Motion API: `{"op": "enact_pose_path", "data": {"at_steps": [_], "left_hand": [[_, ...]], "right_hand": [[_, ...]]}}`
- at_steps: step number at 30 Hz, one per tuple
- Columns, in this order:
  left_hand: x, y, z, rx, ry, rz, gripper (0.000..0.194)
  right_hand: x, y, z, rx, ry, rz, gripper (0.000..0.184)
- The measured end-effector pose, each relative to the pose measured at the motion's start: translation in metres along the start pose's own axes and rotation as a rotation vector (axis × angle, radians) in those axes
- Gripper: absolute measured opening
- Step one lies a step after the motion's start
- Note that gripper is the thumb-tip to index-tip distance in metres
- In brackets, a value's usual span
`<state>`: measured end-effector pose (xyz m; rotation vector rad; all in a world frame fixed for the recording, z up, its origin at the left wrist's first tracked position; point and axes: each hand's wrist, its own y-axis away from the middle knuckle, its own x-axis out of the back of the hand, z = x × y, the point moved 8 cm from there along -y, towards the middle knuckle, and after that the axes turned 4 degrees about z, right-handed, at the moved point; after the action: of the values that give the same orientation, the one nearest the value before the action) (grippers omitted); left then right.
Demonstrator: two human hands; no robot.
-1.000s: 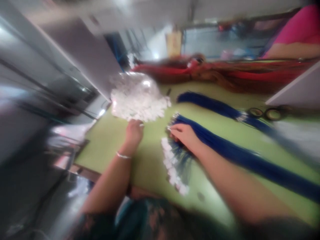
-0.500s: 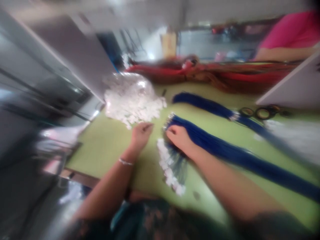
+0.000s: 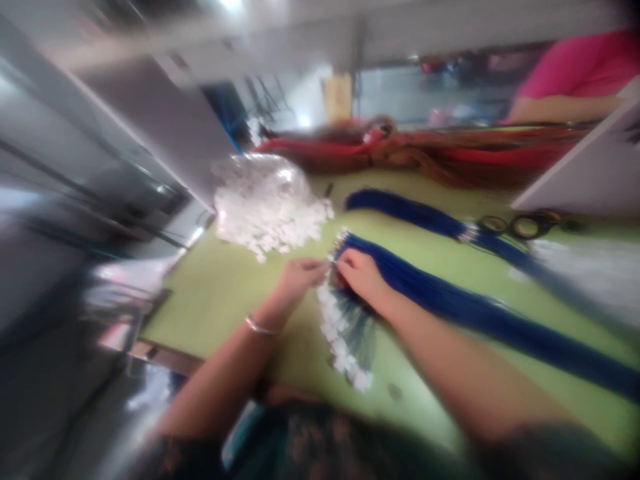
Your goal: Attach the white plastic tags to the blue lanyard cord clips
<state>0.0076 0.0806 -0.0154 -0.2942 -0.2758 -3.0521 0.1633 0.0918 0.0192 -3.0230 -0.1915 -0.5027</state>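
Observation:
My left hand (image 3: pixel 301 275) is pinched, its fingertips nearly meeting those of my right hand; a tiny pale thing seems to show at the tips, too blurred to be sure. My right hand (image 3: pixel 361 272) is closed at the end of a bundle of blue wires (image 3: pixel 430 293), apparently gripping a wire end. Below the two hands, a fan of wires ends in white plastic connectors (image 3: pixel 336 333) on the green table. Beyond my left hand, a clear plastic bag (image 3: pixel 280 173) lies with a heap of loose white connector housings (image 3: pixel 270 223) spilling out.
A second blue wire bundle (image 3: pixel 405 205) lies farther back, with black-handled scissors (image 3: pixel 525 225) beside it. Red and brown wires (image 3: pixel 450 150) stretch across the back. A person in a pink sleeve (image 3: pixel 575 70) is at the far right. The green table (image 3: pixel 195 307) ends at the left.
My left hand has moved right, from near the white heap to the fingertips of my right hand. My right hand has stayed almost in place at the wire ends.

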Motion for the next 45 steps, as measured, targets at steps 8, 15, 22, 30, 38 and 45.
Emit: {"op": "enact_pose_path", "data": {"at_steps": [8, 15, 22, 30, 38, 45], "left_hand": [[-0.005, -0.002, -0.012, 0.059, 0.171, -0.039, 0.034], [-0.008, 0.006, -0.006, 0.147, 0.422, -0.061, 0.032], [-0.01, 0.006, -0.009, 0.156, 0.392, -0.077, 0.03], [-0.004, 0.008, -0.006, 0.02, 0.149, 0.046, 0.029], [-0.001, 0.011, -0.008, -0.028, 0.049, 0.182, 0.026], [-0.004, 0.009, -0.009, -0.022, 0.057, 0.169, 0.023]], "right_hand": [[-0.004, -0.002, 0.004, -0.095, 0.035, -0.041, 0.007], [0.0, 0.002, 0.007, -0.193, -0.043, -0.02, 0.008], [-0.004, 0.004, -0.002, 0.086, 0.149, 0.022, 0.007], [-0.009, 0.006, -0.003, 0.133, 0.337, 0.0, 0.008], [-0.004, 0.0, 0.003, 0.033, 0.262, -0.036, 0.011], [-0.007, -0.004, 0.002, 0.086, 0.306, -0.102, 0.014]]}}
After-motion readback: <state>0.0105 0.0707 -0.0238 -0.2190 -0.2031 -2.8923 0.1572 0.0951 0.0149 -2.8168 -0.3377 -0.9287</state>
